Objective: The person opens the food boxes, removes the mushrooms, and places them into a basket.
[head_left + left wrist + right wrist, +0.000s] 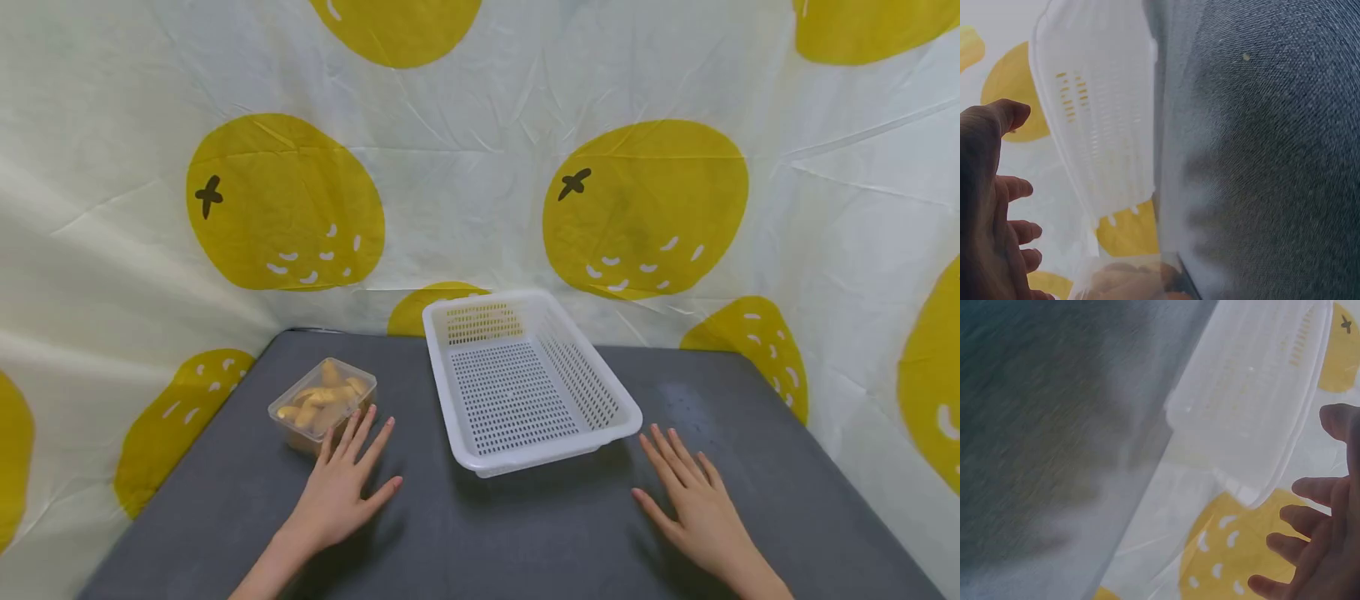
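Resting flat on surface (525, 533), both hands released: left hand (341, 492) fingertips touching tub (322, 402) at front-left, right hand (693, 508) near basket (525, 383). Tub likely light, stiff, slippery plastic; grip opposite side walls.

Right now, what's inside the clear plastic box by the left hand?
The clear plastic box holds several yellowish, finger-shaped pieces piled together. The left hand covers its near lower side, so the bottom layer there is hidden. What they are is unclear.
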Available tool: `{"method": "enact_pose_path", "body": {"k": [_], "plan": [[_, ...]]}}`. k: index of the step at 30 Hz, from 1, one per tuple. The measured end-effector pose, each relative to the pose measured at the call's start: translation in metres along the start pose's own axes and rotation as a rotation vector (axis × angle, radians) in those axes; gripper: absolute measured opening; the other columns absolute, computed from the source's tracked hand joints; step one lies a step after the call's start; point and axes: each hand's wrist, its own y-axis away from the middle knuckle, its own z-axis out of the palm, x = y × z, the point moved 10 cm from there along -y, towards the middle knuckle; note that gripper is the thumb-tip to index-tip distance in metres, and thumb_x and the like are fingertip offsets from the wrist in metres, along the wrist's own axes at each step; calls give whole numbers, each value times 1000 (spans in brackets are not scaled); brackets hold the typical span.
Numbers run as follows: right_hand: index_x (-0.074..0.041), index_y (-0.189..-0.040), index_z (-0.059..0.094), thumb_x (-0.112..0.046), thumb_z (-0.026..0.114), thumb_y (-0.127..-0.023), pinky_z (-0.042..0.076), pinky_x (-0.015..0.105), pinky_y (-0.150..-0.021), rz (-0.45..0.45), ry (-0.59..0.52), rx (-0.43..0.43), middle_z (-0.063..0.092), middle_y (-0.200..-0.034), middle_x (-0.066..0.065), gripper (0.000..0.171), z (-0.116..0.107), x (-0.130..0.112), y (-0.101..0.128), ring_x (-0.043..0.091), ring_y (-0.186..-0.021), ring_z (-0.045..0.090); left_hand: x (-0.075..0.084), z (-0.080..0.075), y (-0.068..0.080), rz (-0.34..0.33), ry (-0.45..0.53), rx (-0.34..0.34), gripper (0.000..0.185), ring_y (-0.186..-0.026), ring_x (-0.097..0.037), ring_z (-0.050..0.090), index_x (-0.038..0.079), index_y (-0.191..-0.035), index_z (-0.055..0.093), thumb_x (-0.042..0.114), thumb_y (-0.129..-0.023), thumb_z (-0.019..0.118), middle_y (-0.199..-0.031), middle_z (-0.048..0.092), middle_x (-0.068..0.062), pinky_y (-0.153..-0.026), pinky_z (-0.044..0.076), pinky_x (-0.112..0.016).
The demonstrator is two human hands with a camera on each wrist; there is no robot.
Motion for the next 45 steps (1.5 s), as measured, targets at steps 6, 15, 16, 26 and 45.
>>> {"method": "enact_pose_path", "body": {"k": [6, 15, 16, 26, 45], "plan": [[-11, -135, 40, -34, 66, -77, -5, 26, -113, -110, -35, 108, 39, -140, 10, 68, -11, -23, -8, 11, -138, 15, -3, -12, 5, 15, 23, 62, 75, -139, -26, 14, 29, -143, 18, 46, -82, 58, -151, 13, -2, -103, 19, -56], [-10, -132, 45, -45, 51, -87, -2, 18, -111, -265, -99, 197, 47, -134, 11, 58, -19, -63, -22, 15, -132, 31, -8, -31, 12, 22, 59, 202, 72, -139, -20, 17, 23, -141, 29, 34, -79, 65, -146, 28, -6, -102, 23, -55], [-9, -132, 44, -45, 49, -88, -1, 19, -111, -273, -105, 199, 46, -135, 10, 57, -18, -67, -23, 16, -132, 32, -10, -32, 13, 18, 66, 211, 72, -138, -19, 17, 23, -140, 29, 33, -79, 65, -146, 29, -7, -102, 24, -54], [-7, -130, 47, -40, 46, -91, 2, 21, -112, -357, -167, 222, 48, -133, 7, 51, -13, -104, -37, 27, -121, 46, -26, -46, 23, 37, 142, 344, 69, -136, -21, 24, 16, -136, 40, 16, -74, 69, -141, 38, -10, -105, 24, -51], [-10, -130, 47, -33, 47, -91, 36, 41, -96, -506, -223, 153, 46, -135, 8, 45, 11, -183, -63, 24, -123, 44, -68, -70, 33, 43, 215, 486, 52, -114, -40, 45, -1, -117, 57, 41, -90, 44, -125, 51, -22, -102, 27, -54]]}}
